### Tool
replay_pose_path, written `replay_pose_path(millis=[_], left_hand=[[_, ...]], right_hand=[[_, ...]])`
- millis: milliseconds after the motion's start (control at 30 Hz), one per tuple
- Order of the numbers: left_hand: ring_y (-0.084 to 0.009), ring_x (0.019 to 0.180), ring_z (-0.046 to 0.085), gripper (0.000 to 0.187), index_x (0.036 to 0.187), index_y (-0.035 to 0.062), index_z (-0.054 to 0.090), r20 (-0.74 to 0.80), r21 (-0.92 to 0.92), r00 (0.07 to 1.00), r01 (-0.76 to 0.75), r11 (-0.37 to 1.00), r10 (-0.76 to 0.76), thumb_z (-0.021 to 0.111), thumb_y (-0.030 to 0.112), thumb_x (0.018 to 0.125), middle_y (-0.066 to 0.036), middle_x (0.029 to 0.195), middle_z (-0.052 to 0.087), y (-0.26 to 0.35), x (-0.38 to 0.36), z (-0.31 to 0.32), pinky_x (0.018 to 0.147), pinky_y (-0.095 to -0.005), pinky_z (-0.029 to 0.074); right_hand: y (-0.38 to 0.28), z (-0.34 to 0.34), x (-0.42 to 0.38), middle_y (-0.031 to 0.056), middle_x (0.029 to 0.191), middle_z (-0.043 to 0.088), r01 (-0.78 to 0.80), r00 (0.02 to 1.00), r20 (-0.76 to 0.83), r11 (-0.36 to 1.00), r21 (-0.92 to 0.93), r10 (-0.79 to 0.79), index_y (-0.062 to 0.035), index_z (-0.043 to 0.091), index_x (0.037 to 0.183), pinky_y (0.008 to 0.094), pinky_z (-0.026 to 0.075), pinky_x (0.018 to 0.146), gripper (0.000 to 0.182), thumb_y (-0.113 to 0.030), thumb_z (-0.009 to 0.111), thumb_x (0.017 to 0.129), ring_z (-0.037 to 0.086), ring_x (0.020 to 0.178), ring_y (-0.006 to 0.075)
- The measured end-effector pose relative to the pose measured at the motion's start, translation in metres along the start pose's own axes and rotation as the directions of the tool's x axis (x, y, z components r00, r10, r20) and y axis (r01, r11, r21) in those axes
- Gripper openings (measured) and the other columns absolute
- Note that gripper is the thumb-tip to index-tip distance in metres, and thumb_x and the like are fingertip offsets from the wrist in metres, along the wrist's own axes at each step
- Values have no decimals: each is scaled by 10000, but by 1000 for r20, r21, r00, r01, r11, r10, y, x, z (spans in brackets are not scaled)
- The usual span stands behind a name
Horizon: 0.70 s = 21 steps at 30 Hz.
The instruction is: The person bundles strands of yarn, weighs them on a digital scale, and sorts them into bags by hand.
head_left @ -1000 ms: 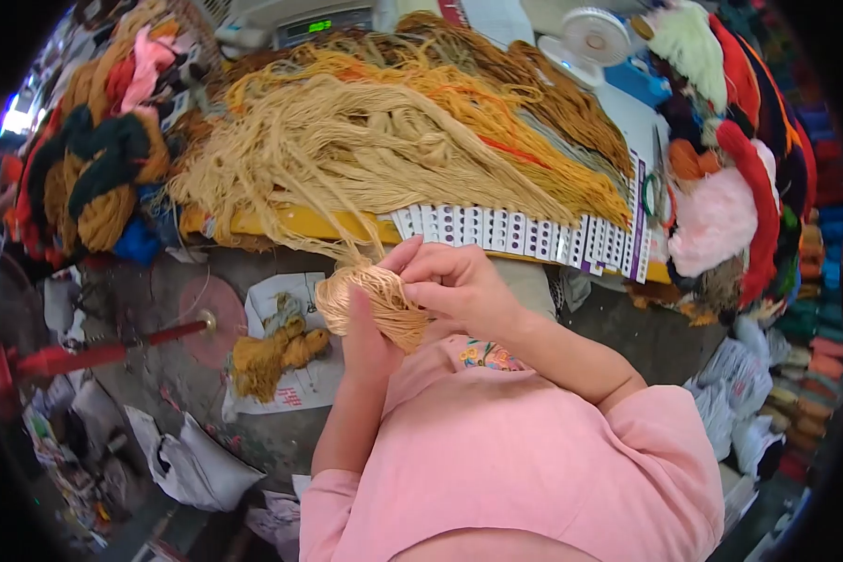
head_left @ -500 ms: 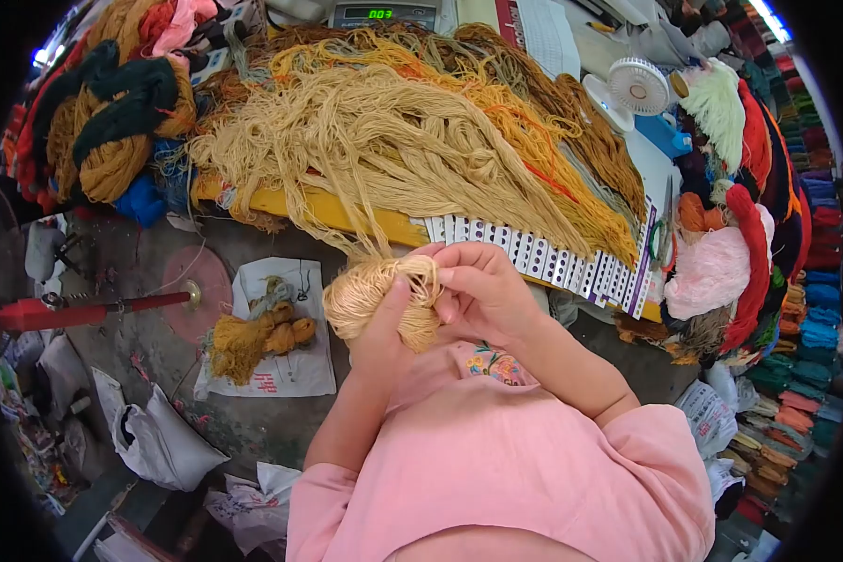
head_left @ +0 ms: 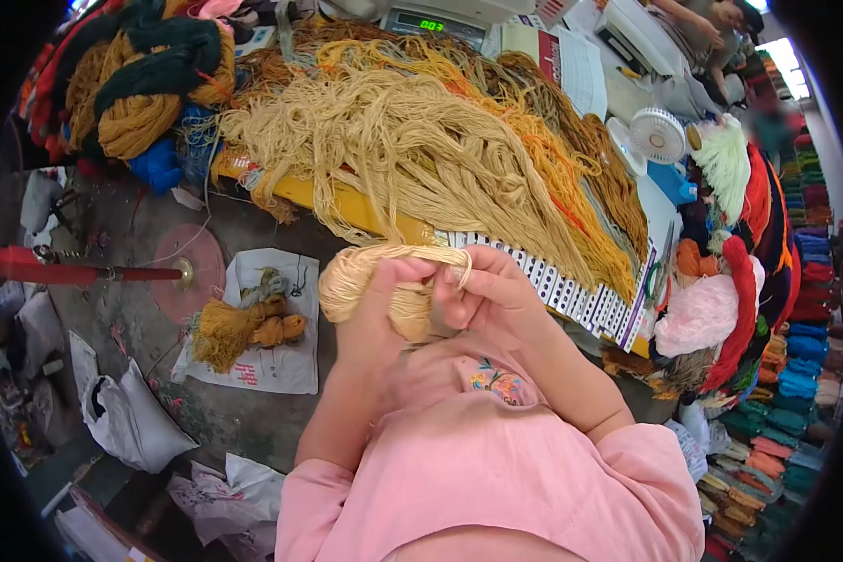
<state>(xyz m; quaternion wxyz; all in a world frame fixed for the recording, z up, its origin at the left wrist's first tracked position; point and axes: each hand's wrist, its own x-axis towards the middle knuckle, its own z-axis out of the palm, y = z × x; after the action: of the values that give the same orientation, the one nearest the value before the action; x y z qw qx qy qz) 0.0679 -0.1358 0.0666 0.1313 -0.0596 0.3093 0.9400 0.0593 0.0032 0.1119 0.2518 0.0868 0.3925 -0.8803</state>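
A cream-coloured skein of yarn (head_left: 345, 288) is bundled in my left hand (head_left: 377, 314), whose fingers wrap round it in front of my chest. With thumb and fingertips together, my right hand (head_left: 495, 288) pinches a loop of strands at the skein's right end. Beyond both hands lies a big heap of loose beige yarn (head_left: 421, 140), draped over the yellow table edge (head_left: 332, 208). Some of its strands hang down close behind the skein. White cards with dark holes (head_left: 534, 272) line the edge near my right hand. My palms are mostly hidden.
A digital scale (head_left: 440, 26) and a small white fan (head_left: 658, 134) stand at the back. Pink yarn (head_left: 698, 314) and red yarn (head_left: 742, 300) lie to the right. On the floor at left are brown skeins (head_left: 234, 330) on a white bag and a red stand (head_left: 94, 273). Another person (head_left: 712, 33) is far right.
My right hand has drawn a loop of strands out rightward from the skein, stretching it across the top. The view has shifted slightly, and another person now shows at the top right.
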Motion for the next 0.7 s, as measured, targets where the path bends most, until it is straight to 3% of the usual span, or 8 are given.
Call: replay_pose_path(millis=[100, 167, 267, 333, 467, 533, 667, 700], left_hand=[[-188, 769, 491, 281, 743, 19, 491, 17, -102, 1000, -18, 995, 20, 335, 222, 858, -81, 783, 517, 17, 3, -8, 741, -332, 393], [-177, 723, 475, 271, 737, 35, 470, 186, -420, 983, 72, 904, 8, 322, 224, 862, -62, 698, 485, 28, 4, -12, 698, -317, 396], [-89, 434, 372, 212, 721, 75, 456, 203, -646, 972, 43, 762, 118, 337, 195, 850, 28, 491, 381, 51, 0, -39, 495, -236, 351], [-61, 358, 307, 188, 713, 70, 451, 52, -809, 973, -91, 580, 225, 345, 161, 838, 54, 431, 333, 77, -6, -66, 440, -211, 305], [-45, 341, 294, 235, 681, 29, 443, -285, -725, 947, -316, 613, 151, 313, 142, 840, 52, 390, 290, 111, -55, -192, 420, -180, 274], [-46, 336, 292, 245, 661, 33, 443, -508, -608, 858, -423, 672, 80, 310, 135, 839, 55, 381, 279, 122, -88, -243, 398, -182, 263], [-32, 331, 285, 240, 651, 35, 442, -552, -607, 814, -541, 583, 181, 327, 137, 835, 49, 387, 293, 154, -138, -273, 353, -184, 241], [-60, 356, 341, 230, 668, 27, 455, -696, -377, 685, -602, 704, 213, 336, 138, 831, 28, 416, 348, 159, -158, -305, 379, -192, 294]], right_hand=[[-6, 5, 9, 33, 683, 479, -187, 963, 223, 969, 164, 148, 24, 479, 913, 212, 420, 519, 183, -98, 457, 778, 446, 553, 88], [-13, 12, 15, 26, 674, 472, -349, 905, 343, 901, 257, 253, 26, 489, 892, 238, 433, 545, 184, -110, 480, 768, 461, 593, 87], [-26, 11, 19, 47, 673, 507, -314, 900, 319, 949, 4, 297, 30, 517, 845, 230, 452, 464, 147, -87, 500, 757, 484, 508, 89], [-48, 7, 23, 58, 570, 523, -188, 975, 68, 951, -244, 210, 22, 531, 793, 208, 430, 394, 118, -86, 492, 763, 517, 433, 112], [-117, -28, 48, -17, 456, 395, 66, 967, -194, 894, -444, -168, 1, 515, 769, 174, 285, 321, 133, -121, 464, 770, 358, 342, 64], [-157, -37, 62, -49, 480, 282, 50, 963, -247, 972, -231, -108, -5, 499, 750, 166, 306, 379, 109, -106, 466, 778, 236, 379, 38], [-217, -55, 98, -48, 479, 257, 302, 887, -322, 943, -140, -331, 6, 453, 701, 197, 382, 474, 116, -59, 436, 796, 223, 384, 40], [-238, -66, 105, -43, 475, 253, 343, 889, -324, 939, -2, -325, 10, 438, 683, 213, 414, 506, 133, -46, 417, 802, 230, 380, 45]])
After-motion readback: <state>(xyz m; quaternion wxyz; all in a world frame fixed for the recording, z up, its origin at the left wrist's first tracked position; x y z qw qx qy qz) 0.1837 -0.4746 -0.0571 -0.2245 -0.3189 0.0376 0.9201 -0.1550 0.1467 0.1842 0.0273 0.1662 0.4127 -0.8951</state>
